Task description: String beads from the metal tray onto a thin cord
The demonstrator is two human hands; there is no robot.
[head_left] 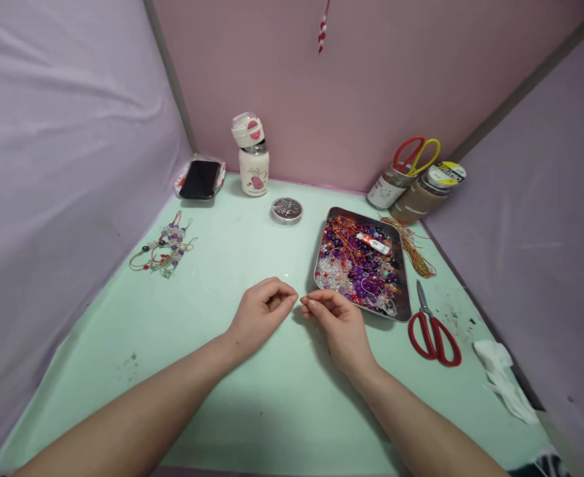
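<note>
My left hand and my right hand meet fingertip to fingertip above the table, a small gap between them. Both pinch with thumb and forefinger. A tiny pale speck shows at the right fingertips, too small to name; whatever the left fingers hold is hidden. Just beyond my right hand lies a metal tray full of loose beads in purple, clear, red and black. On the beads rest orange-red cords and a small red-and-white tube.
Red-handled scissors and a crumpled tissue lie at right. Behind the tray are a cord bundle and jars, one holding scissors. A round tin, bottle, phone and beaded strings stand or lie farther left.
</note>
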